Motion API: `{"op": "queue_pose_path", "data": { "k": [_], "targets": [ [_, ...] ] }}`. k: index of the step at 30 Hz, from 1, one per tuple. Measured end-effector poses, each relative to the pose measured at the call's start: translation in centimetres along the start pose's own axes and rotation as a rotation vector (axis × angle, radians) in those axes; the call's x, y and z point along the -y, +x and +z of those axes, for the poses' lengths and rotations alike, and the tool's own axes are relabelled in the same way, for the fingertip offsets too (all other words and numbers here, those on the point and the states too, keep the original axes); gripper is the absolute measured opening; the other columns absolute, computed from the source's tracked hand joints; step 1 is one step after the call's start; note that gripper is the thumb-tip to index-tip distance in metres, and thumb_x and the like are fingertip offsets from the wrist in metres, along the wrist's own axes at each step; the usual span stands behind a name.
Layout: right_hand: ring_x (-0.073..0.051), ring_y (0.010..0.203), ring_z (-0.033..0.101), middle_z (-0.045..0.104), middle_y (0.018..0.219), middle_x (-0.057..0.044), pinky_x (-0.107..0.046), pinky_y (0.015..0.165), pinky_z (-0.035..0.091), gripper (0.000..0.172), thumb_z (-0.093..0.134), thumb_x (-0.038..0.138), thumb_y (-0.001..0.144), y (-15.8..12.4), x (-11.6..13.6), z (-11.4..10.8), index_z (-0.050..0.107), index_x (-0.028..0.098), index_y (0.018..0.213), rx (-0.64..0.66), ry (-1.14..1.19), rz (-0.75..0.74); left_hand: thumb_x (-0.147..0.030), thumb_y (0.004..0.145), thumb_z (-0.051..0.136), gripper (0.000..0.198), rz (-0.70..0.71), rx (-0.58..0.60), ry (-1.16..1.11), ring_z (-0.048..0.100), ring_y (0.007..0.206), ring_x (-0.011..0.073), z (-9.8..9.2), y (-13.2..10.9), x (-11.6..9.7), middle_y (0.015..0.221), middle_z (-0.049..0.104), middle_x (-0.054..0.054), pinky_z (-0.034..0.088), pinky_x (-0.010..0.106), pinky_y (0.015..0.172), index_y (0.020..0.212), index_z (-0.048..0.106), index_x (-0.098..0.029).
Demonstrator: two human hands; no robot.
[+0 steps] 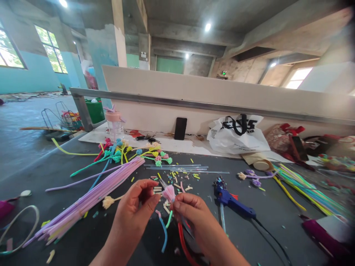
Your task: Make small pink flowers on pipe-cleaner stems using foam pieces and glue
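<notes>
My right hand (194, 210) pinches a small pink pipe-cleaner flower head (168, 193) between thumb and forefinger. Below that palm hangs a red scissor handle (183, 242), partly hidden by the hand. My left hand (140, 201) is just left of the flower, thumb and forefinger curved with a gap between them and nothing visible there. Short pipe-cleaner pieces, including a blue one (163, 231), lie on the dark table (91, 240) under the hands. A cream flower piece (108, 201) rests beside my left wrist.
Left lies a bundle of lilac pipe cleaners (97, 199), with finished flowers (122, 151) behind. A blue glue gun (235, 203) is at right, its cord running forward. Glue sticks (180, 168), a phone (181, 128), a white bag (238, 135) and coloured stems (302, 188) lie farther back.
</notes>
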State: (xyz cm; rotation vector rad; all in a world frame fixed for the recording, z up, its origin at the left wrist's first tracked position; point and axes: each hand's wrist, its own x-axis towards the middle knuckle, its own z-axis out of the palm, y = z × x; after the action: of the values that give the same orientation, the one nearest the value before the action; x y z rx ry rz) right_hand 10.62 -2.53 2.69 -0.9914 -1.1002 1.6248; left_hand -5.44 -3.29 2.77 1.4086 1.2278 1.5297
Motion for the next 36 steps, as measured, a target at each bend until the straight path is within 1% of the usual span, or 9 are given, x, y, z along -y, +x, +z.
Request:
{"op": "queue_pose_path", "data": {
  "k": [8, 15, 17, 20, 24, 27, 30, 33, 36],
  "targets": [
    [-0.006, 0.049, 0.043, 0.054, 0.051, 0.002, -0.019, 0.050, 0.028, 0.017, 0.070, 0.024, 0.067, 0.0, -0.6, -0.1, 0.061, 0.013, 0.058, 0.091, 0.158, -0.004, -0.025, 0.076, 0.060, 0.023, 0.174, 0.086, 0.215, 0.053, 0.068, 0.0117, 0.4, -0.3, 0.5, 0.076, 0.054, -0.001, 0.047, 0.023, 0.062, 0.099, 0.056, -0.022],
    [-0.007, 0.047, 0.040, 0.050, 0.048, 0.004, -0.019, 0.049, 0.029, 0.020, 0.066, 0.029, 0.070, 0.0, -0.6, 0.0, 0.059, 0.014, 0.059, 0.072, -0.019, -0.040, -0.026, 0.076, 0.060, 0.025, 0.162, 0.084, 0.237, 0.052, 0.067, 0.0118, 0.5, -0.3, 0.6, 0.076, 0.053, -0.001, 0.046, 0.023, 0.062, 0.101, 0.056, -0.022],
    [-0.008, 0.050, 0.044, 0.051, 0.051, 0.003, -0.020, 0.050, 0.032, 0.020, 0.063, 0.030, 0.074, -0.2, -0.3, 0.0, 0.060, 0.015, 0.061, -0.018, -0.229, -0.178, -0.028, 0.077, 0.058, 0.027, 0.098, 0.081, 0.141, 0.053, 0.070, 0.0121, 0.5, -0.3, 0.7, 0.079, 0.054, 0.000, 0.047, 0.024, 0.064, 0.104, 0.054, -0.022],
    [-0.012, 0.062, 0.054, 0.060, 0.066, -0.001, -0.022, 0.059, 0.040, 0.010, 0.059, 0.022, 0.078, -0.3, -0.1, -0.1, 0.063, 0.017, 0.071, -0.184, -0.623, -0.569, -0.031, 0.079, 0.055, 0.028, -0.024, 0.047, -0.020, 0.056, 0.076, 0.0131, 0.5, -0.3, 0.6, 0.083, 0.057, 0.001, 0.048, 0.023, 0.067, 0.105, 0.054, -0.021],
    [-0.014, 0.072, 0.058, 0.063, 0.076, -0.003, -0.023, 0.066, 0.045, 0.011, 0.055, 0.009, 0.080, -0.2, -0.4, -0.8, 0.061, 0.018, 0.079, -0.246, -0.876, -0.966, -0.034, 0.078, 0.057, 0.026, -0.097, 0.044, -0.130, 0.057, 0.076, 0.0140, 0.6, -0.7, 0.1, 0.084, 0.060, 0.003, 0.048, 0.022, 0.062, 0.100, 0.057, -0.020],
    [-0.016, 0.076, 0.057, 0.063, 0.079, -0.004, -0.027, 0.069, 0.047, 0.015, 0.053, 0.006, 0.081, -0.1, -0.6, -1.4, 0.061, 0.019, 0.084, -0.251, -1.001, -1.055, -0.031, 0.076, 0.060, 0.026, -0.023, 0.080, -0.126, 0.057, 0.079, 0.0149, 0.7, -1.0, 0.2, 0.084, 0.060, 0.002, 0.048, 0.024, 0.067, 0.101, 0.057, -0.022],
    [-0.016, 0.076, 0.057, 0.063, 0.082, -0.005, -0.030, 0.069, 0.047, 0.018, 0.053, 0.005, 0.081, -0.1, -0.6, -1.6, 0.061, 0.019, 0.090, -0.256, -1.065, -1.086, -0.027, 0.072, 0.064, 0.037, 0.153, 0.148, -0.003, 0.056, 0.081, 0.0157, 0.7, -0.9, 0.7, 0.091, 0.057, 0.003, 0.048, 0.027, 0.071, 0.108, 0.054, -0.025],
    [-0.017, 0.076, 0.056, 0.062, 0.082, -0.006, -0.031, 0.069, 0.048, 0.019, 0.053, 0.004, 0.081, -0.1, -0.7, -1.4, 0.060, 0.018, 0.090, -0.253, -1.092, -1.090, -0.025, 0.068, 0.069, 0.052, 0.294, 0.190, 0.170, 0.054, 0.084, 0.0164, 0.7, -0.8, 1.1, 0.104, 0.052, 0.004, 0.049, 0.029, 0.072, 0.115, 0.048, -0.028],
    [-0.017, 0.075, 0.056, 0.062, 0.081, -0.006, -0.031, 0.068, 0.048, 0.016, 0.053, 0.004, 0.080, -0.2, -0.9, -1.0, 0.060, 0.018, 0.086, -0.251, -1.096, -1.059, -0.026, 0.069, 0.068, 0.054, 0.345, 0.195, 0.268, 0.053, 0.089, 0.0177, 0.7, -0.7, 1.1, 0.110, 0.048, 0.006, 0.049, 0.030, 0.075, 0.117, 0.045, -0.028]
  ]
}}
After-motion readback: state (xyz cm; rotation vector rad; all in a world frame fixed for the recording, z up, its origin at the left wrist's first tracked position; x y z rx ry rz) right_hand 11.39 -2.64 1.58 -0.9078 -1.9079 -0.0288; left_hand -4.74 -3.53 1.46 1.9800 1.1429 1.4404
